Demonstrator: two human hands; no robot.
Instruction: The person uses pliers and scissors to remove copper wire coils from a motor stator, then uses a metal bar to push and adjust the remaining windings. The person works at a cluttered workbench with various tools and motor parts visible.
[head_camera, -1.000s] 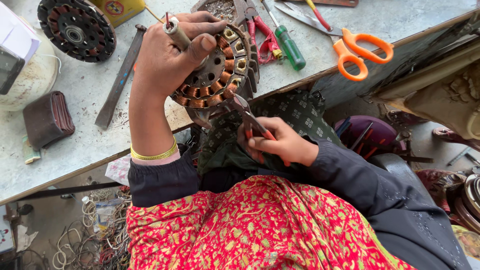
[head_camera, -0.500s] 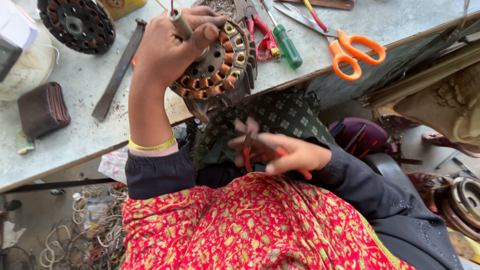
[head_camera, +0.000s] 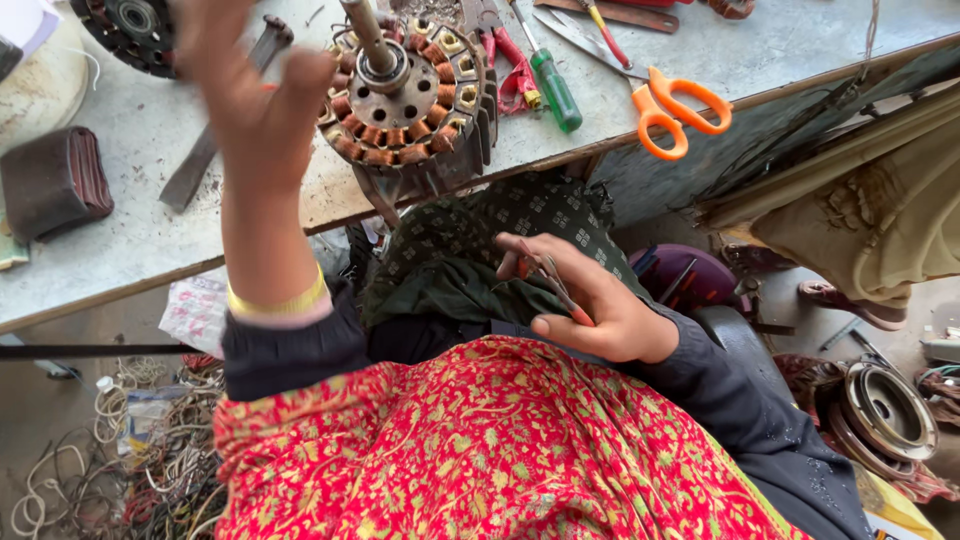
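Your left hand (head_camera: 250, 90) has lifted off the stator (head_camera: 410, 95), apparently open; your right hand (head_camera: 590, 300) has drawn the pliers (head_camera: 550, 285) lower.

Setting: small motor-repair workshop. Evidence: worn grey workbench (head_camera: 120, 250) carrying a copper-wound fan stator (head_camera: 405, 100) at its front edge, a second stator (head_camera: 130, 25) at the far left corner, green-handled screwdriver (head_camera: 553, 88), orange-handled scissors (head_camera: 665, 105), red-handled pliers (head_camera: 510, 60); tangled scrap wire (head_camera: 110, 460) on the floor.
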